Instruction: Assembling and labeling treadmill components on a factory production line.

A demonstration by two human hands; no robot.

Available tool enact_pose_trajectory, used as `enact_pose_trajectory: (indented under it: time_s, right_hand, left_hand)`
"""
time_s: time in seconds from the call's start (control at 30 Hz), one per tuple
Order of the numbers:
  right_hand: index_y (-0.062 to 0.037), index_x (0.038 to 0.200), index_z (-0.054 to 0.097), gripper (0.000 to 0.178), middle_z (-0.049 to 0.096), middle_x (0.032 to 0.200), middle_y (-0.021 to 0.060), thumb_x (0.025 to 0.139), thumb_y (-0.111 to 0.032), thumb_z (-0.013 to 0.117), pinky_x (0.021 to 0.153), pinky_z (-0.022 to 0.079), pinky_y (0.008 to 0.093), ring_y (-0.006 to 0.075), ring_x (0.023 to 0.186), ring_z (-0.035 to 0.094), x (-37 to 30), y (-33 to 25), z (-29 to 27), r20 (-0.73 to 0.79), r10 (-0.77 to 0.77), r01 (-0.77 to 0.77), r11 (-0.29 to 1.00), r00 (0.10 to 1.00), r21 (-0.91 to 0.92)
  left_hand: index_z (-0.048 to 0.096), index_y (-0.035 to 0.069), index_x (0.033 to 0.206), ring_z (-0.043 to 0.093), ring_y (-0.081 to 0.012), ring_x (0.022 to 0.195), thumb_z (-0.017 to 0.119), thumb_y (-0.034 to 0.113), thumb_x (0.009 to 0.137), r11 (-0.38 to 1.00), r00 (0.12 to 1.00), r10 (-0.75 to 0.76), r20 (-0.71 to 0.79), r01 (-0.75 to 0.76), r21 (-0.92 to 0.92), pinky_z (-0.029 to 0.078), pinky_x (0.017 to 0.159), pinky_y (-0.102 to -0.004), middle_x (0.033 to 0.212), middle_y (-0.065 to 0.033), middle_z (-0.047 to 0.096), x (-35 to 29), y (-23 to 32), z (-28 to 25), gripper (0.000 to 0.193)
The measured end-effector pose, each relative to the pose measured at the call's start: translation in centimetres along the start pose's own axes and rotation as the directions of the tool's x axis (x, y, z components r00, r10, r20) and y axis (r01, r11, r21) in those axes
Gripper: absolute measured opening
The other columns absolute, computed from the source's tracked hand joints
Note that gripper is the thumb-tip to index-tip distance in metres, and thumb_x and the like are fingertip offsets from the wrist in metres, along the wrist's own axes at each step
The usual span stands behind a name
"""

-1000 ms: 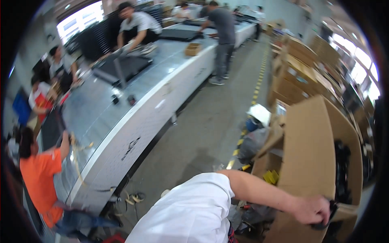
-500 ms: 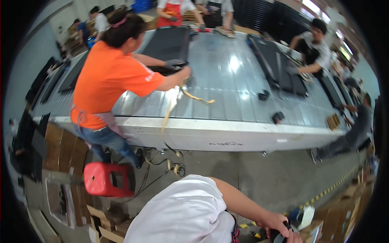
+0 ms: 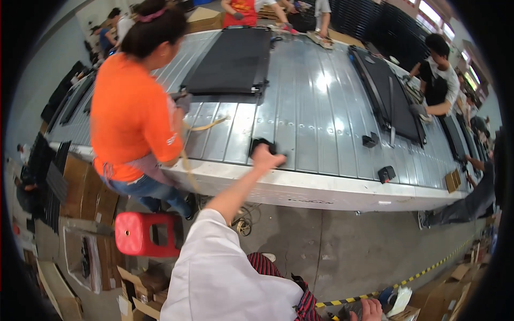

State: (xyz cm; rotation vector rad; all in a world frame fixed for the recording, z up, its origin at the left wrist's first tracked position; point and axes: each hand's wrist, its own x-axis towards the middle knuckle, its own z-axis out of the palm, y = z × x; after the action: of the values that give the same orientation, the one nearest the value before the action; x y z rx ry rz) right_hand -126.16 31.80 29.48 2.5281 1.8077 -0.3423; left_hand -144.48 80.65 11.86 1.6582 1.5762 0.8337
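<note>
Reaching forward over the metal-topped line, my left hand (image 3: 267,157) is closed on a small black block-shaped part (image 3: 262,144) at the near edge of the slatted surface (image 3: 305,128). The fingers partly cover it, and I cannot tell whether it rests on the metal. Two similar black blocks, one (image 3: 369,140) farther back and another (image 3: 386,174) near the edge, lie to the right. At the lower right, my right hand (image 3: 369,309) shows only in part; the picture's edge hides what its fingers do.
A person in an orange shirt (image 3: 128,107) stands close on the left, beside a red stool (image 3: 142,234). Black flat panels (image 3: 230,61) lie on the line, with co-workers across it. Cardboard boxes (image 3: 444,294) and striped floor tape (image 3: 407,272) are at the lower right.
My left hand has swung from the lower right up to the line's near edge, with a black part in it. The person in orange has drawn their hands back from the panel.
</note>
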Motion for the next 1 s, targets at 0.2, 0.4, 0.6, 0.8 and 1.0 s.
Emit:
enact_pose_trajectory:
  time_s: [0.2, 0.4, 0.6, 0.8, 1.0]
  right_hand:
    - [-0.0025, 0.11, 0.049, 0.042, 0.052, 0.105, 0.0172, 0.074, -0.019, 0.06, 0.085, 0.04, 0.0411, 0.0315, 0.097, 0.049, -4.2, 1.3, 0.4, -0.009, 0.205, -0.205, 0.977, 0.979, -0.051]
    - [-0.006, 0.103, 0.051, 0.047, 0.052, 0.099, 0.0127, 0.061, -0.019, 0.066, 0.084, 0.037, 0.0402, 0.0312, 0.099, 0.045, -13.3, 1.5, -0.2, -0.116, 0.553, -0.549, 0.833, 0.825, 0.067]
    - [-0.0025, 0.108, 0.049, 0.048, 0.05, 0.106, 0.0135, 0.062, -0.005, 0.065, 0.086, 0.037, 0.0369, 0.032, 0.101, 0.046, -31.4, -2.0, -3.5, -0.531, 0.768, -0.779, 0.559, 0.359, 0.282]
    - [0.0029, 0.106, 0.049, 0.032, 0.053, 0.099, 0.0105, 0.074, 0.0, 0.051, 0.077, 0.04, 0.0258, 0.0162, 0.091, 0.05, -67.8, -15.2, 3.7, -0.542, 0.674, -0.755, -0.034, -0.501, 0.655]
    - [-0.0028, 0.112, 0.049, 0.044, 0.053, 0.106, 0.0147, 0.073, -0.02, 0.061, 0.082, 0.042, 0.0352, 0.0246, 0.092, 0.052, -72.4, -22.1, 7.8, 0.628, 0.595, -0.593, -0.765, -0.502, 0.251]
  left_hand:
    - [0.04, 0.002, 0.113, 0.048, -0.0337, 0.099, 0.068, 0.038, 0.062, 0.701, 0.993, -0.109, -0.048, 0.111, 0.705, 0.045, 0.08, -0.0408, 0.111, -0.0188, 0.046, 9.1, -4.6, -1.7, 0.069]
    - [0.043, 0.003, 0.115, 0.035, -0.0381, 0.115, 0.066, 0.021, 0.065, 0.622, 0.634, 0.644, 0.429, -0.76, 0.189, 0.03, 0.096, -0.0429, 0.121, -0.0247, 0.04, 0.3, 6.7, 13.9, 0.058]
    - [0.048, 0.004, 0.109, 0.041, -0.0345, 0.11, 0.066, 0.022, 0.067, 0.096, -0.277, 0.869, 0.41, -0.719, -0.689, 0.034, 0.093, -0.0392, 0.117, -0.0207, 0.045, -37.0, 27.2, 19.2, 0.049]
    - [0.05, 0.006, 0.106, 0.045, -0.0304, 0.107, 0.063, 0.017, 0.071, -0.281, -0.576, 0.79, -0.21, -0.035, -0.959, 0.036, 0.09, -0.0376, 0.112, -0.0143, 0.05, -71.1, 36.9, 11.3, 0.039]
    - [0.061, 0.009, 0.091, 0.053, -0.0279, 0.095, 0.058, 0.02, 0.069, -0.22, -0.739, 0.659, -0.143, -0.007, -0.976, 0.043, 0.081, -0.0359, 0.097, -0.0122, 0.058, -97.9, 42.1, 7.8, 0.024]
